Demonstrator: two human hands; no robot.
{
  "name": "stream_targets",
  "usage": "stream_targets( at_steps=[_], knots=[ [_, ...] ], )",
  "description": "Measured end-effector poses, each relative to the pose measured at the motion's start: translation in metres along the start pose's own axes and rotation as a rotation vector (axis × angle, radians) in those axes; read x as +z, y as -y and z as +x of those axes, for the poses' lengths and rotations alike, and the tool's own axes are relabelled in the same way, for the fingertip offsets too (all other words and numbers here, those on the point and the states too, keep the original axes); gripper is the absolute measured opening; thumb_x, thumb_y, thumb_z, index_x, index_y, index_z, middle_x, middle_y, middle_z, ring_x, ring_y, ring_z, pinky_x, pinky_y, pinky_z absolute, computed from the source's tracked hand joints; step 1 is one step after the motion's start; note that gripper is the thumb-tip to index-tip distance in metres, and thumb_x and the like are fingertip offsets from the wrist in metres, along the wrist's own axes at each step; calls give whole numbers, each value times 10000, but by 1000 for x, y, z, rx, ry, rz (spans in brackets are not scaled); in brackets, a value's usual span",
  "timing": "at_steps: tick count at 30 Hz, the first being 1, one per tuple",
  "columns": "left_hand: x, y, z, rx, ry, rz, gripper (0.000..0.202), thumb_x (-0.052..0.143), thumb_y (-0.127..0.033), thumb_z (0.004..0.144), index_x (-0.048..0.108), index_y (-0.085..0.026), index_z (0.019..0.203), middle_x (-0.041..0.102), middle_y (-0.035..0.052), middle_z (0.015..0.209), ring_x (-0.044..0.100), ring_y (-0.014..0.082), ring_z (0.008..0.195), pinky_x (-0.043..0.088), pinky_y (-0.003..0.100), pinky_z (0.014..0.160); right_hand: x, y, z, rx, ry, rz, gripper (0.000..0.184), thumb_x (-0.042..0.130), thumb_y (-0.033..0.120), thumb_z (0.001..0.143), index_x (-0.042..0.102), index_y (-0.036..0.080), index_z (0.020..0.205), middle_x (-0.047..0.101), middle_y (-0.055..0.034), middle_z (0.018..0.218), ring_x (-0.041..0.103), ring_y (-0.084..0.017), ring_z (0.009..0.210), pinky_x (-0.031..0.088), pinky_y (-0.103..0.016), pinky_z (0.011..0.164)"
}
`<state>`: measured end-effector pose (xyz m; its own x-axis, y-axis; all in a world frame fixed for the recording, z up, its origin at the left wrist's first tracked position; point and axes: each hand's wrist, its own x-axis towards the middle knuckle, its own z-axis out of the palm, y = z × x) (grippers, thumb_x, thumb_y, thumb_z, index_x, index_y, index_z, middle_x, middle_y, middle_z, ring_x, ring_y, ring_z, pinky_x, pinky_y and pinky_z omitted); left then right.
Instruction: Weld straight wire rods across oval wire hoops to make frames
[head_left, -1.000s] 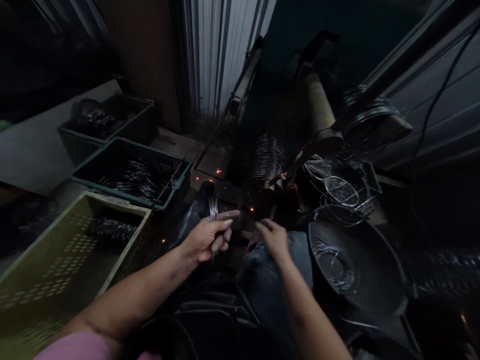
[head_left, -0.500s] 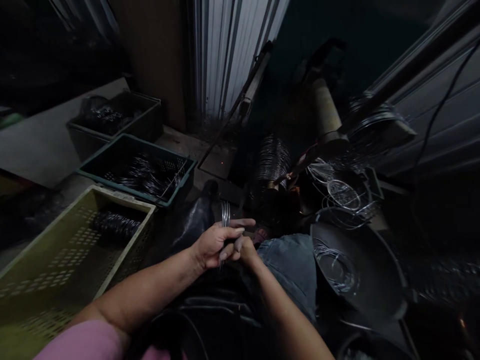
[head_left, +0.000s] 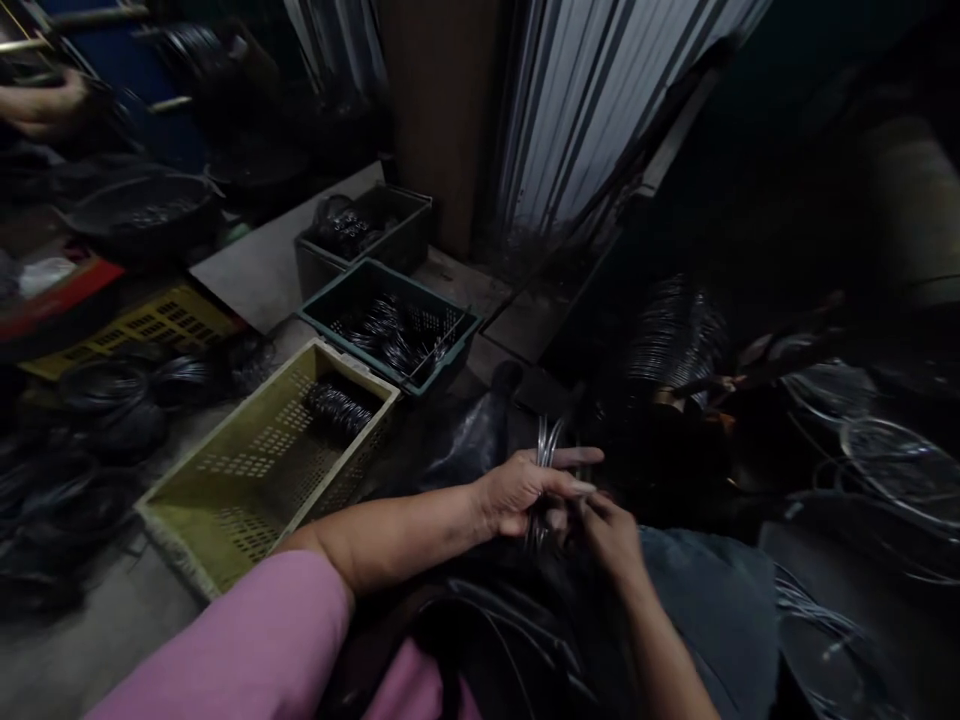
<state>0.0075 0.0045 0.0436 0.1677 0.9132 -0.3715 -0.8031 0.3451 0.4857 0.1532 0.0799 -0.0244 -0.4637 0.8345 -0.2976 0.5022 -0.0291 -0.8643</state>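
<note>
A bundle of bent wire loops is gripped upright in the left hand, with the fingers curled around it and pressed together, and the wire projects above and below the fist. The right hand is held against the lower part of the bundle; whether a pinch is applied cannot be determined, as the fingertips are obscured by shadow. Loose dark wire strands are draped across the lap, below the hands. Beyond the left forearm, an olive perforated plastic crate containing coiled dark wire is placed on the concrete floor, and a dark green crate is set behind it. A co-worker's hand is visible at the far upper left. Loops may slip if the grip is relaxed; exposed wire ends could catch bare skin or the lap strands.
</note>
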Motion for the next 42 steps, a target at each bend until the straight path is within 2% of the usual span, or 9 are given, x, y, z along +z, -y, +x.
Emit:
stream_targets(
  at_steps=[5,8,13,16,20,25,31,37,42],
  knots=[
    [-17,7,7,74,-178,81,652,669,-39,560,516,-99,1191,614,-4,629,588,119,518,472,256,552,-56,9,-30,218,-411,137,505,708,476,528,689,108,873,567,-23,539,442,-142,424,346,-234,372],
    [-21,11,12,83,-202,252,515,630,-63,604,579,-89,1117,602,3,627,589,122,531,449,239,516,-68,12,-45,166,-496,234,496,737,451,551,684,110,907,536,3,520,393,-110,398,312,-215,357],
    [-14,10,14,40,-205,441,543,606,-69,635,550,-128,1172,526,-44,573,583,110,492,390,195,439,-72,9,-44,66,-498,169,533,673,508,647,662,103,993,583,-28,611,437,-123,425,355,-238,397],
    [-10,8,15,59,-207,479,567,584,-77,658,512,-133,1218,503,-53,575,578,104,473,375,185,415,-90,8,-50,-78,-425,-196,613,623,549,662,626,93,1071,632,-105,851,576,-227,698,469,-324,621],
    [-5,3,19,93,-205,536,585,557,-86,687,466,-127,1263,525,-35,607,587,100,473,349,168,398,-115,16,-80,-399,-303,-575,667,549,505,754,438,124,1290,543,-139,1143,510,-290,1029,436,-392,819],
    [8,-2,30,69,-202,562,563,560,-96,687,489,-124,1245,544,-21,614,583,102,469,334,171,398,-91,42,-99,-655,-132,-706,398,455,313,883,461,148,1245,567,-118,988,522,-261,908,420,-388,763],
    [28,-6,33,88,-206,513,530,631,-132,651,560,-130,1175,516,-40,589,512,70,460,348,190,441,-51,62,-72,-623,11,-951,460,440,170,829,413,67,1276,550,-167,1046,483,-292,928,386,-441,786],
    [35,-15,35,86,-143,467,537,645,-134,638,574,-154,1170,503,-43,608,504,71,514,404,226,542,-53,62,-63,-555,13,-871,478,413,150,819,407,71,1290,515,-165,1159,566,-240,883,485,-328,715],
    [43,-21,43,74,-140,451,534,648,-134,621,588,-146,1152,499,-44,590,495,73,498,397,226,526,-63,71,-58,-513,40,-899,507,438,146,780,429,58,1279,523,-185,1156,603,-251,841,510,-333,677]
  ],
)
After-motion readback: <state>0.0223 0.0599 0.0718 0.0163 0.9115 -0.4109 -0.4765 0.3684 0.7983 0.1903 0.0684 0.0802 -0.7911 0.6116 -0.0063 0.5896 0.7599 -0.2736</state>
